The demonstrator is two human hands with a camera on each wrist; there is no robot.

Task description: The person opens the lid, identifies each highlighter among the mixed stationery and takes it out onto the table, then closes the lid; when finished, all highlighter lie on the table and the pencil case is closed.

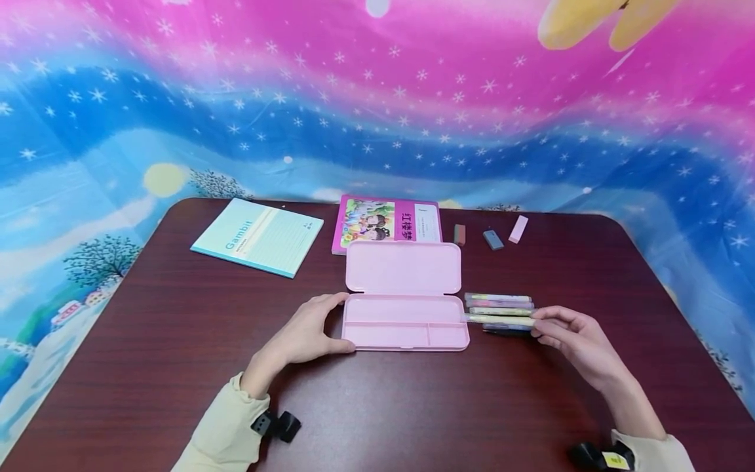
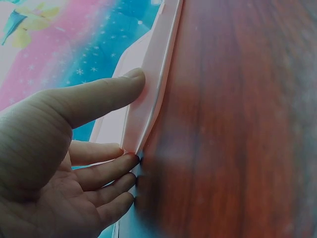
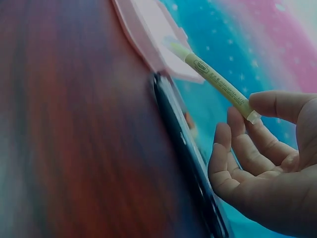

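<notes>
An open pink pencil case (image 1: pixel 386 334) lies on the table, its lid (image 1: pixel 404 267) tipped back and its compartments bare. My left hand (image 1: pixel 307 331) holds the case at its left end, thumb (image 2: pixel 111 96) on the front wall and fingers at the side. Between the thumb and fingertips of my right hand (image 1: pixel 575 341), a yellow highlighter (image 3: pixel 218 82) is pinched by one end. It is raised above the table, its other end pointing left at the case's right edge. Below it several pens (image 1: pixel 498 299) lie side by side, a black pen (image 3: pixel 181 139) nearest me.
Behind the lid lies a pink picture-covered book (image 1: pixel 383 219). A light green notebook (image 1: pixel 259 236) is at the back left. Toward the back right are a green-and-red eraser (image 1: pixel 459 235), a grey-blue block (image 1: pixel 493 240) and a pink-and-white block (image 1: pixel 518 229). A patterned cloth (image 1: pixel 366 111) hangs behind the table.
</notes>
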